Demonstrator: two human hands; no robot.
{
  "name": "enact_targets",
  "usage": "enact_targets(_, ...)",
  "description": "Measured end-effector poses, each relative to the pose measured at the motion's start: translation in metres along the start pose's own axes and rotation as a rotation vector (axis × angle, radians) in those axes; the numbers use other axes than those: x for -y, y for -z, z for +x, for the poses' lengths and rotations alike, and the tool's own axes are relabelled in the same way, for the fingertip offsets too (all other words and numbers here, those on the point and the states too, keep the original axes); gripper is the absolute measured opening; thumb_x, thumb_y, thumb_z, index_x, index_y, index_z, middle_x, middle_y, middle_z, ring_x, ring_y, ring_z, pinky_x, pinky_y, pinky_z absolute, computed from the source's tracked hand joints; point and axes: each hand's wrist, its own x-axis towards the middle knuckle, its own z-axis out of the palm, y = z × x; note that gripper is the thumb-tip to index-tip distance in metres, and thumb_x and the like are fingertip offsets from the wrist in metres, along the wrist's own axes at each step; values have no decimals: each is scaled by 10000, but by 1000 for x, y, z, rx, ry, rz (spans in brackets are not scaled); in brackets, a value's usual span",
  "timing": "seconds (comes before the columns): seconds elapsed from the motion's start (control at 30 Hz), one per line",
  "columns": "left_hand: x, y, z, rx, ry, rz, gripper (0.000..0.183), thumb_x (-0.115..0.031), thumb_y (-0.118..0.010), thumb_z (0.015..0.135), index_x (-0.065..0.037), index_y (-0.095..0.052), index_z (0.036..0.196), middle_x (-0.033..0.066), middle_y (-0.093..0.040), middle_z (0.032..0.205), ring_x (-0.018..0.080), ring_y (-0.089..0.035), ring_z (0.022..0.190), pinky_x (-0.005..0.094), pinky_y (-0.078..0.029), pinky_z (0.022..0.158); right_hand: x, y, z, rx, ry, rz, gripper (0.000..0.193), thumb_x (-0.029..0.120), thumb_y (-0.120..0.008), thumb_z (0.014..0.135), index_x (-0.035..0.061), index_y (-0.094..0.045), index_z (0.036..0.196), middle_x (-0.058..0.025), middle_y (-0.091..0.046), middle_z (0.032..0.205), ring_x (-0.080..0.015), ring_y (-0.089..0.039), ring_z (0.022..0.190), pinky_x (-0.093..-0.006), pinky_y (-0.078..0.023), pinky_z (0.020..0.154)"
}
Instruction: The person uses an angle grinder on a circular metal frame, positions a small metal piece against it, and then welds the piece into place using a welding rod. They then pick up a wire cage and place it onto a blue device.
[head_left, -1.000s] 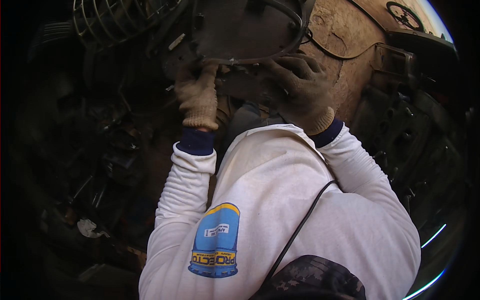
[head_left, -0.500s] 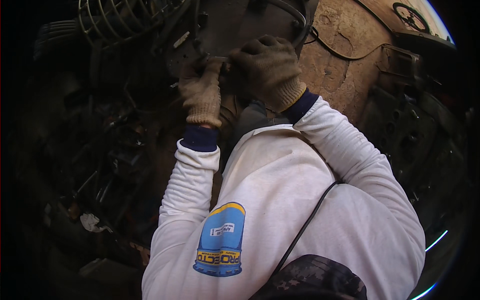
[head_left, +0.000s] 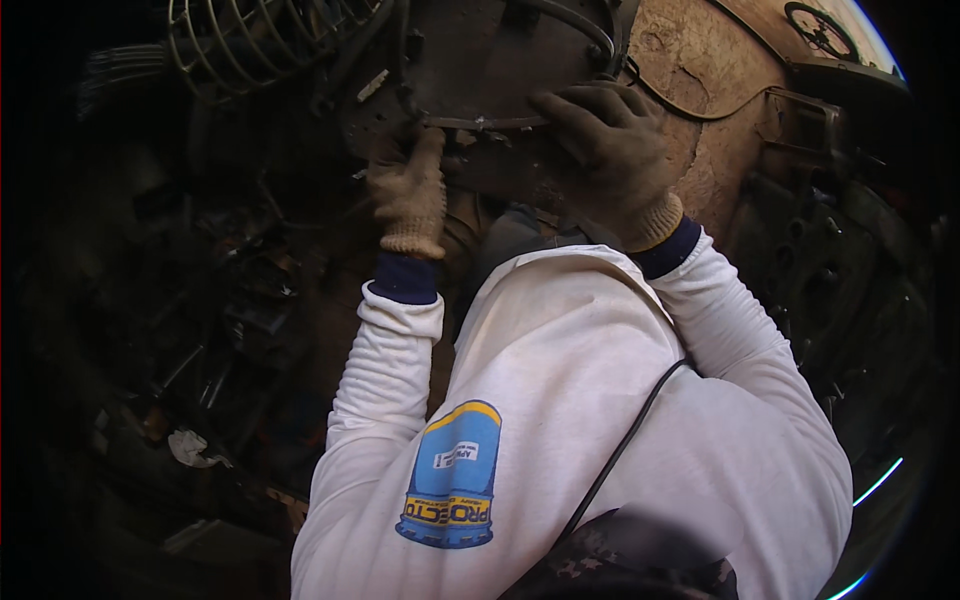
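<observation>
A dark metal frame with curved bars lies in front of me, and a thin metal strip runs across its near side. My left hand, in a brown knit glove, is closed at the left end of this strip. Its thumb points away from me against the metal; the other fingers are mostly hidden in shadow. My right hand, gloved alike, lies over the frame's right edge. Its thumb reaches left toward the strip's right end, apart from the fingers, and I see nothing held in it.
A wire cage of curved ribs stands at the far left. On the brown ground at the right runs a cable, with a spoked wheel farther back. Dark metal parts surround me, and a crumpled white scrap lies at the left.
My right hand has moved right, away from the left hand, and its fingers have spread. The strip between the hands now shows. My left hand has hardly moved.
</observation>
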Motion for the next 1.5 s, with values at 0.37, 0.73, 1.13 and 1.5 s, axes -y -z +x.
enact_targets(0.37, -2, 6, 0, 41, 11, 36, 104, -26, -657, 904, -30, -698, 1001, 49, -726, 865, 102, -640, 633, 245, -509, 571, -43, 28, -71, -92, -378, -78, 340, 190, -808, 797, 148, -744, 1128, -107, -725, 1021, -293, -698, 942, -386, -557, 807)
enact_targets(0.73, 6, 7, 3, 21, -98, 31, 161, -28, -682, 906, -21, -676, 1066, 62, -704, 968, 117, -655, 785, 254, -537, 687, 19, -30, 12, 72, 105, -122, 314, 350, -780, 754, 172, -738, 1009, -40, -710, 988, -273, -680, 965, -419, -547, 794)
enact_targets(1.13, -4, 7, -1, 30, -19, 94, 127, -61, -713, 902, -14, -700, 1019, 37, -708, 902, 97, -649, 763, 242, -530, 680, 22, -55, 21, 182, 54, -129, 233, 349, -743, 772, 187, -755, 939, -28, -717, 934, -264, -672, 942, -425, -526, 817)
enact_targets(1.5, -9, -3, -1, 13, -10, 172, 89, -61, -732, 897, -24, -686, 964, 27, -708, 856, 87, -637, 701, 242, -511, 637, 20, -59, 20, 173, 43, -137, 202, 326, -724, 791, 191, -750, 939, -25, -717, 934, -260, -672, 936, -418, -526, 815)
